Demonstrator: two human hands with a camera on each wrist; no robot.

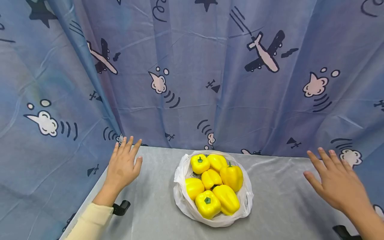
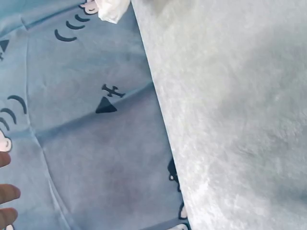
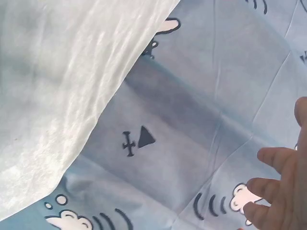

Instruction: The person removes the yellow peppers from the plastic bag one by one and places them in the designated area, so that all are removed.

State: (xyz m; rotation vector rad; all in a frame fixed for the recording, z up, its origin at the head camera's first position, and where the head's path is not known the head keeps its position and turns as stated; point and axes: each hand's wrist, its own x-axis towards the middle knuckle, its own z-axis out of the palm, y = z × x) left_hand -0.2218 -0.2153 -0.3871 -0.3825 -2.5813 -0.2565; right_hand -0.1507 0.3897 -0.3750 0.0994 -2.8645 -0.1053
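Note:
Several yellow bell peppers (image 1: 227, 199) sit together in a white plastic bag (image 1: 180, 196), its mouth spread wide and its edge rolled down around them. Well to the left of the bag, my left hand (image 1: 123, 166) is held palm down with fingers straight and spread, touching none of the peppers. Far over on the right, my right hand (image 1: 339, 180) is likewise spread and holds nothing. In the left wrist view only a few fingertips (image 2: 8, 194) show at the lower left edge. The right wrist view catches several extended fingers (image 3: 268, 189) in front of the curtain.
A grey cloth-covered table (image 1: 153, 213) bears the bag. Blue curtains (image 1: 186, 110) printed with planes, clouds and stars hang behind it and along the left side. Black straps (image 1: 121, 208) are worn at both wrists. The table's edge (image 2: 162, 120) borders the curtain.

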